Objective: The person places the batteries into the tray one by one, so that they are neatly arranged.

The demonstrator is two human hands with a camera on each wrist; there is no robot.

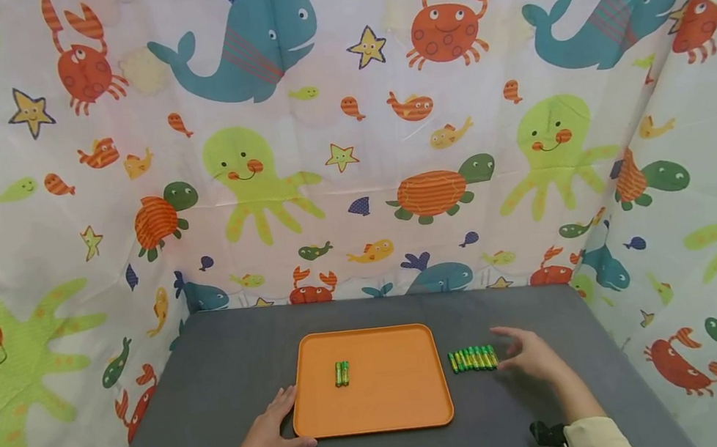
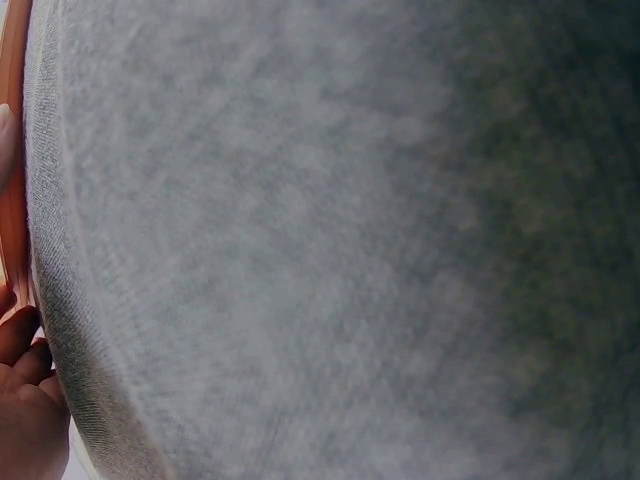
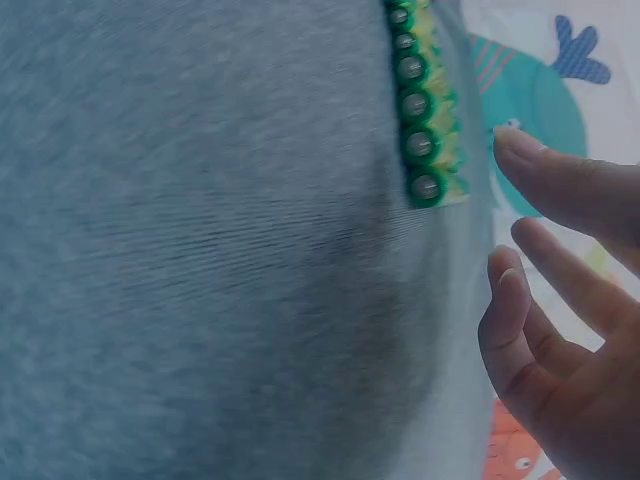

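Observation:
An orange tray (image 1: 380, 413) lies on the grey table, with two green-and-yellow batteries (image 1: 342, 374) side by side on its left part. My left hand (image 1: 266, 437) rests at the tray's left edge, fingers at the side and thumb at the near left corner; the left wrist view catches its fingers (image 2: 22, 345) beside the orange rim. Right of the tray a row of several like batteries (image 1: 473, 359) lies side by side. Over the right end of this row is my right hand (image 1: 533, 355), fingers spread and nothing between them. The right wrist view shows the batteries' round ends (image 3: 420, 145) near its fingertips.
The table (image 1: 234, 355) has a grey cloth surface. A curtain (image 1: 356, 201) printed with sea animals hangs behind it and along both sides. A dark strap-like object (image 1: 547, 434) sits at my right wrist by the pale sleeve (image 1: 598, 439).

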